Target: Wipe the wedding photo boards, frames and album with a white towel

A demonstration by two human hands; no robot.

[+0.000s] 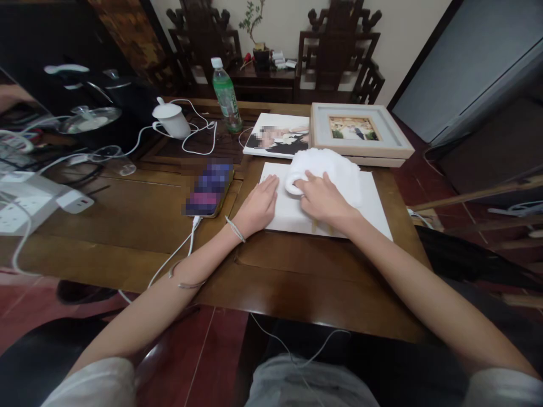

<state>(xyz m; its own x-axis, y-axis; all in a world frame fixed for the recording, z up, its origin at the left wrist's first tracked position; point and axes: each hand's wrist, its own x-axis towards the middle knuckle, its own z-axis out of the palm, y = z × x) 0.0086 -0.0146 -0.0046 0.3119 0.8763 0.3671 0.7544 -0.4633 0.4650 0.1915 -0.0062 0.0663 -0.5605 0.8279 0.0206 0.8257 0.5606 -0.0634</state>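
A white rectangular panel (379, 206) lies flat on the wooden table in front of me. My left hand (258, 208) rests on its left edge, with the fingers stretched out together. Folded into a thick pad, a fluffy white towel (339, 172) covers the panel's upper right part. My right hand (324, 198) grips the towel near its rolled left edge, index finger pushed against the fold. Part of the panel is hidden under the towel and my right forearm.
Behind the panel are a photo print (275, 135) and stacked framed pictures (360, 147). A charging phone (208, 189), a green-labelled bottle (228, 96), a lidded white cup (172, 118), a clear plastic cup (116, 161) and a power strip (29, 203) stand to the left among cables.
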